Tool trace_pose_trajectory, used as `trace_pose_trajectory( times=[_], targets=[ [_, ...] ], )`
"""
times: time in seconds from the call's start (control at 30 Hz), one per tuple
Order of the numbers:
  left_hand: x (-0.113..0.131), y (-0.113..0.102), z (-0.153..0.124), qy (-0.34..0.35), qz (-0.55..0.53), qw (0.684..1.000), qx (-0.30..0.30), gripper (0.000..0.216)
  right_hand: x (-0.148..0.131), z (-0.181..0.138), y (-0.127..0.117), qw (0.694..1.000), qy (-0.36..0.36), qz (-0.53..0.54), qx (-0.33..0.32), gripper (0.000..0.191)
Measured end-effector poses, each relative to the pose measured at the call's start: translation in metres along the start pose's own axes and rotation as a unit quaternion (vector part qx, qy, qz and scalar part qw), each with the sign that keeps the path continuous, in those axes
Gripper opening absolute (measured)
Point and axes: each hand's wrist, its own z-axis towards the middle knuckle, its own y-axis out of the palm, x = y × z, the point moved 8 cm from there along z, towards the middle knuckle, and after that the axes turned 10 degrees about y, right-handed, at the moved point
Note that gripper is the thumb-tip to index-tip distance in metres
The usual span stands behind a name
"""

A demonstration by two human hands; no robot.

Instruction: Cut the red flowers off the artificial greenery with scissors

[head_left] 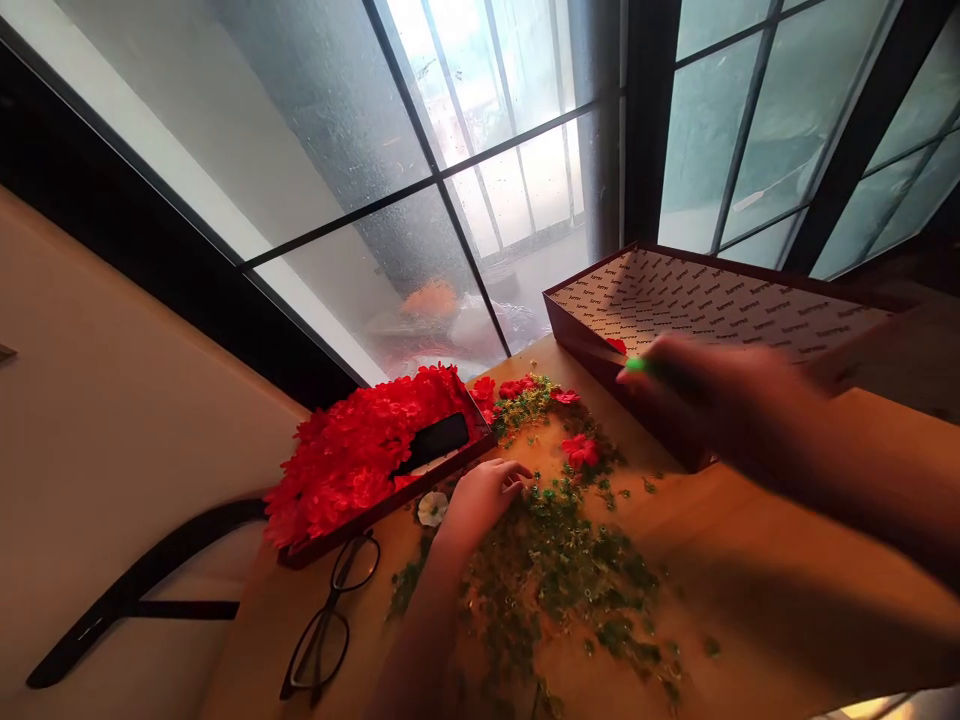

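Observation:
My left hand [486,497] reaches over the table, fingers loosely bent and slightly apart, by a spread of small green plastic flower parts [570,555]. My right hand [720,400], blurred by motion, is closed at the near wall of a large box [750,300] with a printed lining. From its fingers pokes an artificial flower [634,365], of which a bright green tip and a bit of red show; the rest is hidden. A loose red flower [580,451] lies beyond the green parts. A white flower [433,509] lies beside my left wrist.
A shallow box heaped with red artificial flowers [360,440] stands at the left, a black phone [439,440] in it. Eyeglasses [330,610] lie in front of it. Behind the wooden table [780,530] are dark-framed windows [439,178]. A black chair arm [172,550] is at the left.

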Motion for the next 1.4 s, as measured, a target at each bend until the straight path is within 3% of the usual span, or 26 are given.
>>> trace_pose_trajectory(
  times=[0.17, 0.3, 0.43, 0.53, 0.73, 0.87, 1.0, 1.2, 1.4],
  targets=[
    [-0.002, 0.005, 0.001, 0.004, -0.032, 0.999, -0.029, 0.013, 0.003, -0.037, 0.096, 0.987, -0.005, 0.054, -0.151, 0.028],
    [-0.004, 0.005, 0.003, 0.007, -0.095, 0.995, 0.000, 0.010, 0.014, -0.057, 0.135, 0.978, -0.001, 0.051, -0.203, 0.026],
    [-0.005, -0.002, 0.002, -0.014, -0.239, 0.970, 0.045, 0.013, 0.011, -0.060, 0.138, 0.975, -0.039, 0.045, -0.214, 0.027],
    [-0.003, -0.004, 0.000, -0.047, -0.329, 0.942, 0.044, 0.018, 0.009, -0.062, 0.140, 0.972, -0.059, 0.039, -0.223, 0.027],
    [0.006, -0.009, 0.000, -0.063, -0.379, 0.922, 0.052, 0.020, 0.008, -0.061, 0.137, 0.973, -0.057, 0.035, -0.222, 0.029],
    [0.004, -0.010, -0.001, -0.072, -0.367, 0.926, 0.053, 0.019, 0.007, -0.062, 0.135, 0.970, -0.065, 0.037, -0.230, 0.029],
    [0.009, -0.010, 0.001, -0.037, -0.328, 0.943, 0.043, 0.017, 0.006, -0.061, 0.135, 0.973, -0.077, 0.026, -0.216, 0.028],
    [0.055, -0.005, 0.001, 0.084, -0.120, 0.988, 0.056, 0.009, -0.003, -0.069, 0.138, 0.964, -0.149, 0.013, -0.218, 0.026],
    [0.076, 0.004, 0.001, 0.116, -0.077, 0.988, 0.070, 0.011, -0.001, -0.073, 0.135, 0.958, -0.149, 0.063, -0.236, 0.022]
  ],
)
